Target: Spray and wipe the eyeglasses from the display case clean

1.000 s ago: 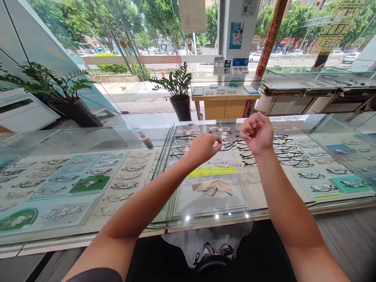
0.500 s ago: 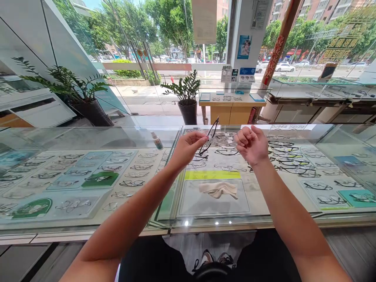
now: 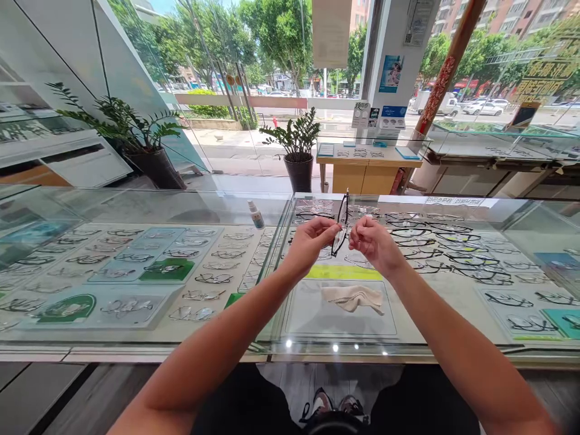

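A pair of dark-rimmed eyeglasses (image 3: 346, 206) is held on edge above the glass counter, with the thumb and fingers of my left hand (image 3: 312, 243) pinching it near the middle. Close by on the right is my right hand (image 3: 378, 246), its fingers curled in toward the lenses. Whether those fingers touch the frame or hold anything is hidden. Below both hands, a crumpled beige cloth (image 3: 352, 298) lies on the counter over a pale rectangular mat (image 3: 303, 314).
A small spray bottle (image 3: 256, 215) stands on the counter (image 3: 217, 205) to the left. Rows of eyeglasses (image 3: 453, 238) fill the display under the glass. Beyond the counter are a potted plant (image 3: 299, 172) and a low wooden cabinet (image 3: 348, 178).
My right hand has come in toward the eyeglasses, narrowing the gap to my left hand. The eyeglasses have turned more upright. The view has shifted slightly.
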Demonstrator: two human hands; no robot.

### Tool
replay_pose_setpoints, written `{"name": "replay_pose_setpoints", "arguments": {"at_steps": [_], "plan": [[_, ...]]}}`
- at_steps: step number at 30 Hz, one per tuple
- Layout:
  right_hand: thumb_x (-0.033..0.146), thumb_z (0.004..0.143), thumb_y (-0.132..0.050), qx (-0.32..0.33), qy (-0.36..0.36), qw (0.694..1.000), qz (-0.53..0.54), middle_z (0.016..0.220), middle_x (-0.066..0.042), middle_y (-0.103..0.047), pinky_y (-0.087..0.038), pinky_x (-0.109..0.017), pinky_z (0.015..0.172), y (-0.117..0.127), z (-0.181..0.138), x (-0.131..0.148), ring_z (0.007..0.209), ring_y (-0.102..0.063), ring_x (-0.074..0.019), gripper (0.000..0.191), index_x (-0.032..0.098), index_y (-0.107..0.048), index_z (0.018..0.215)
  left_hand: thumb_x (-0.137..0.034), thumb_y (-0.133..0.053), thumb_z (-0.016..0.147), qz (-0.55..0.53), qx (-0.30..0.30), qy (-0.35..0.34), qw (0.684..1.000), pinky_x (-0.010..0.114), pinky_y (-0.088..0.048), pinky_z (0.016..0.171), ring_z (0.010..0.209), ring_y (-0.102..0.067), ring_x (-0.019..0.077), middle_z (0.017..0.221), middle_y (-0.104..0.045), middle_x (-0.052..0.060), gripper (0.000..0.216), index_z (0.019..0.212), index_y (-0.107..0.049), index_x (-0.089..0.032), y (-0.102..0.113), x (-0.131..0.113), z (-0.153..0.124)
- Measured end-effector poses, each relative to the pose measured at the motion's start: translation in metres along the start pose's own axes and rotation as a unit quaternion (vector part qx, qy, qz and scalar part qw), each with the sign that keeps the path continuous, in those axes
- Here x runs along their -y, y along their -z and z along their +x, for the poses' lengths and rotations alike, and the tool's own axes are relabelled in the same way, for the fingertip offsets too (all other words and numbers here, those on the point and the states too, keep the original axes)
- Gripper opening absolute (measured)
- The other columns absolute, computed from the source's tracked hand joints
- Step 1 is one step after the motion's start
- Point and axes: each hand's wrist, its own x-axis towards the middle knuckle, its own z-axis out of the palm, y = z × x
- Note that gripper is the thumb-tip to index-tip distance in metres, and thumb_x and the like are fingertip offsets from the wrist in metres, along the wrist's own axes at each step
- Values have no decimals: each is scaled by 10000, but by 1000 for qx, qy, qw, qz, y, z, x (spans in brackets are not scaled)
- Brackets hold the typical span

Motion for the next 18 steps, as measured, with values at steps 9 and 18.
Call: {"name": "replay_pose_setpoints", "arguments": {"at_steps": [9,18], "plan": [[364,782,-859,4,51,991,-125,763,15,-610,-428,-311,706,5,2,-8,741,-528,-157,203,229,-707,778,-481,-940,746,10,21,-29,999,288,-563,781,833,-660,142,944,-760,41,377,869,-742,-185,-2,0,-3],[455,826,-865,3,84,971,-225,790,3,-645,-403,-318,671,3,-1,-9,718,-518,-158,268,226,-725,818,-500,-894,801,26,14,-27,999,284,-539,782,838,-662,139,1042,-798,61,365,903,-732,-189,-1,-2,-2]]}}
